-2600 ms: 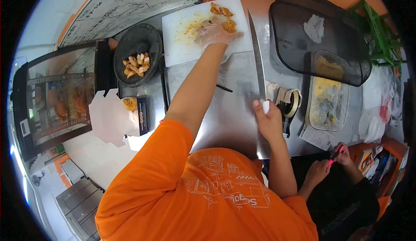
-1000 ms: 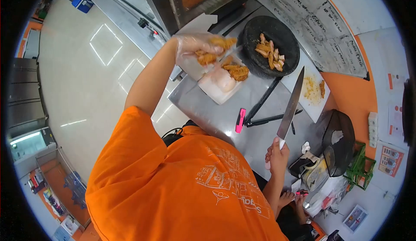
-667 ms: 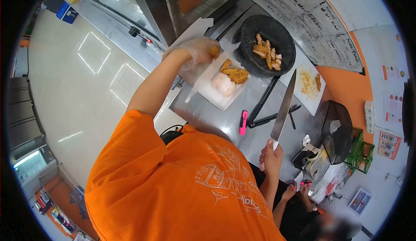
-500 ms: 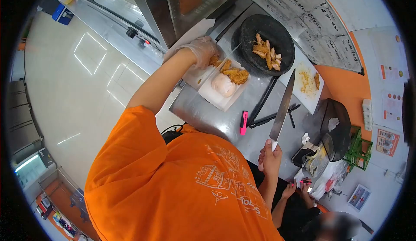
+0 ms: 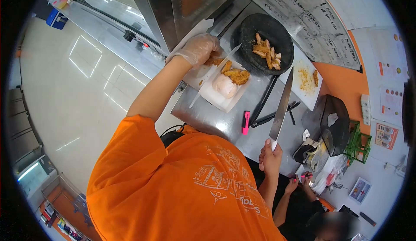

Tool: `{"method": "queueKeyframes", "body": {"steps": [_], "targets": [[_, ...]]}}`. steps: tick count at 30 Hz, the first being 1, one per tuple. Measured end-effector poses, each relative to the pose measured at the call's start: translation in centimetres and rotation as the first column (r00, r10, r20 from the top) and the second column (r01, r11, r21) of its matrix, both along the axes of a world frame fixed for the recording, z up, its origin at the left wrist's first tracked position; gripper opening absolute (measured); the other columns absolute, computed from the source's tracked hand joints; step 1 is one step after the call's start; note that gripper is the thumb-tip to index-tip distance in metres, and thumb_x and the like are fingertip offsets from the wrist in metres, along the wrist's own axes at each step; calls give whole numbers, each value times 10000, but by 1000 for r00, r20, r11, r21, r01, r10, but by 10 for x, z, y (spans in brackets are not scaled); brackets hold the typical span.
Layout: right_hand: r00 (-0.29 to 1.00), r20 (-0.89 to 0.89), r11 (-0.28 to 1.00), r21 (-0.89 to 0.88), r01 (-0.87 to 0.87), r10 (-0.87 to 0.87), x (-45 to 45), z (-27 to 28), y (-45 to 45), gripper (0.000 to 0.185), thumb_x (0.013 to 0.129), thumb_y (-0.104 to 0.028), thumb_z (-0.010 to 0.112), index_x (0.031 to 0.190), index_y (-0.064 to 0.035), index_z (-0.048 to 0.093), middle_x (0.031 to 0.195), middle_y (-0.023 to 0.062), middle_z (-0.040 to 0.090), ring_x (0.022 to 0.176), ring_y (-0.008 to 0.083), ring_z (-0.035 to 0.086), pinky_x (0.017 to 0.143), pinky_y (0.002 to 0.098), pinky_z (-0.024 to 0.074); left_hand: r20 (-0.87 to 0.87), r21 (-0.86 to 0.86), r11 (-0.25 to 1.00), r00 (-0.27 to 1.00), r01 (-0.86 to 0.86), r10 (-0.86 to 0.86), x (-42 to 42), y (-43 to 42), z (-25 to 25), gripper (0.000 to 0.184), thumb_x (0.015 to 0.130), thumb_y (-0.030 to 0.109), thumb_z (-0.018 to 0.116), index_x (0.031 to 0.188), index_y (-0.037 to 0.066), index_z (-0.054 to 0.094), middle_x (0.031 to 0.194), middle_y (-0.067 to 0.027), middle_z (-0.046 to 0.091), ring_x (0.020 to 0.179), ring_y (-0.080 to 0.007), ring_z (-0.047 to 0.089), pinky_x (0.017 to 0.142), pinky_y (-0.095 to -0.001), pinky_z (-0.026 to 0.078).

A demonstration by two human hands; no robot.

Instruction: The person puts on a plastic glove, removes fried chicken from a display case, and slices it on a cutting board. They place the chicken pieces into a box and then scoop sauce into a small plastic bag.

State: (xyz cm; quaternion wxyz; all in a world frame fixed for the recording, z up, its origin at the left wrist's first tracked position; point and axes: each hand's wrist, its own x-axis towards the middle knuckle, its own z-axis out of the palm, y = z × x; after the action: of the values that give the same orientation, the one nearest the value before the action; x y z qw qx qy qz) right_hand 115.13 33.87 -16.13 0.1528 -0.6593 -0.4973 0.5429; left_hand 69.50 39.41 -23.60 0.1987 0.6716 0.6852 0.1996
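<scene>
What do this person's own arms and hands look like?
The left arm has a short, plain orange fabric sleeve; the left hand wears a loose, clear plastic glove. The right hand is ungloved, its forearm bare.

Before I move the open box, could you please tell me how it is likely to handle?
The box may flex when gripped, as its walls look thin, like card. The white mound and chicken could spill if it tilts, since the top stands open.
</scene>
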Motion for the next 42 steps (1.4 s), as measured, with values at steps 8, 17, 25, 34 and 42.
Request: {"method": "queueKeyframes", "body": {"steps": [8,17,25,34,42], "targets": [[1000,7,1000,-19,-6,6,-5,0,-3,363,1032,-400,648,924,-70,543,595,-18,465,437,73,435,391,255,342,479,325,859,852,-395,211,10,-15,16,275,913,39,661,1183,47,713,1240,-158,688,1131,-346,657,995,-387,521],[999,29,1000,-10,20,-19,-7,1,-4,370,1019,-366,674,827,-69,565,605,-37,487,471,63,443,413,265,339,667,105,926,717,-364,206,28,-10,-67,377,877,58,682,1254,60,697,1249,-201,677,1138,-357,648,1039,-411,494],[997,72,998,62,7,-11,15,-11,14,381,1015,-384,676,850,-54,581,616,-31,498,492,62,446,431,270,351,-72,164,979,988,-122,135,19,-38,-22,405,912,70,644,1312,5,653,1314,-200,658,1264,-359,581,1121,-417,438],[829,540,876,459,-144,-146,140,-68,159,511,949,-472,719,942,37,676,660,103,646,618,214,629,581,379,476,67,323,908,964,-266,258,43,-85,81,406,971,134,661,1355,8,615,1297,-207,676,1194,-381,645,1057,-442,486],[925,161,892,365,268,-344,169,-90,217,518,961,-466,719,1108,22,628,637,20,552,442,95,477,377,279,355,526,489,773,844,-405,109,187,-57,128,260,930,48,694,1187,15,679,1149,-189,728,1057,-310,702,912,-405,560]]}}
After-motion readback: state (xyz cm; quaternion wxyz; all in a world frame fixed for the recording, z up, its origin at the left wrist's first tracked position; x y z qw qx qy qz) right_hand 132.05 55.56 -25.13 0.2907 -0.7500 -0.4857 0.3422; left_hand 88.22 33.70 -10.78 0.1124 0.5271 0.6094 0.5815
